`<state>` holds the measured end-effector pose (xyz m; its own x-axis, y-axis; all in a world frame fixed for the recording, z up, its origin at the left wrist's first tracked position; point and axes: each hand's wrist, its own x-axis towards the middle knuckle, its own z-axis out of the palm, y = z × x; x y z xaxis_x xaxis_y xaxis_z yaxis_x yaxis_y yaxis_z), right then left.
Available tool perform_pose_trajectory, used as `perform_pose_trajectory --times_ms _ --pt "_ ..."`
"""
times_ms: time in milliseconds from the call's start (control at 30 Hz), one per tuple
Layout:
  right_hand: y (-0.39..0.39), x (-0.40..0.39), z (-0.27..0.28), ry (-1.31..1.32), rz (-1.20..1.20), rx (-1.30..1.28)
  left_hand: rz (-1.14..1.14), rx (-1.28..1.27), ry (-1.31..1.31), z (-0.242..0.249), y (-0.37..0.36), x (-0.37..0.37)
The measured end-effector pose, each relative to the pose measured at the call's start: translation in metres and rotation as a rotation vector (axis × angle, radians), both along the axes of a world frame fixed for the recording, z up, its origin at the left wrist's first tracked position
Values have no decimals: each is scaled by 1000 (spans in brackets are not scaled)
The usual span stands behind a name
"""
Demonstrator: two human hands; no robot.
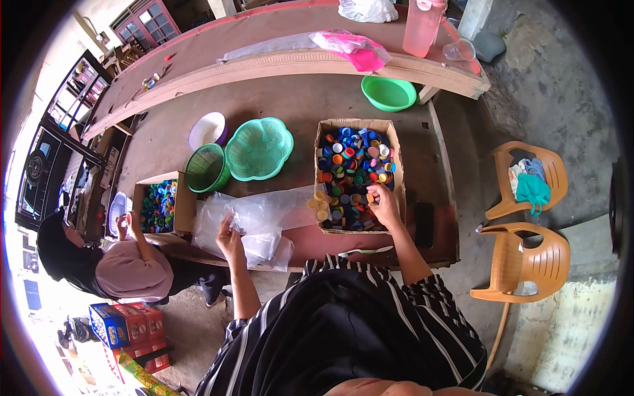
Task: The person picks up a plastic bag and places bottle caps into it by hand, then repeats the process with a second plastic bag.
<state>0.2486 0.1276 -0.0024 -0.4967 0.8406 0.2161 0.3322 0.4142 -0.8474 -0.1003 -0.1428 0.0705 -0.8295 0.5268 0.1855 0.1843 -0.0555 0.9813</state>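
Observation:
A cardboard box [318, 165] full of bottle caps in many colours stands on the table before me. Over its near right part is my right hand [384, 203], its fingers closed on an orange bottle cap [370, 198]. My left hand [229, 241] hovers above clear plastic bags [264, 244], left of the box. Its fingers are pinched together near something small and whitish that I cannot make out. Several yellowish caps [321, 206] lie on the plastic by the box's left wall.
Left of me, a co-worker [135, 267] handles something beside a smaller cap box [186, 204]. Behind the bags stand a scalloped green basket [259, 148], a green basket [207, 168] and a white bowl [207, 130]. A green basin [388, 94] sits under the raised shelf [284, 64]. Orange chairs [528, 261] stand right.

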Motion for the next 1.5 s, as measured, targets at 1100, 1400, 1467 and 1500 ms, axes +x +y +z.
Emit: perform_pose_trajectory --times_ms 1100,1400,1467,1500 --pt "-4 -23 -8 -525 98 248 -77 -6 38 37 28 17" --pt "-5 -23 -10 -535 94 224 -66 10 98 50 29 33" --pt "-6 -23 -11 -494 84 206 -85 33 79 56 29 39" --pt "-6 -23 -14 -473 81 197 -94 44 70 59 28 42"
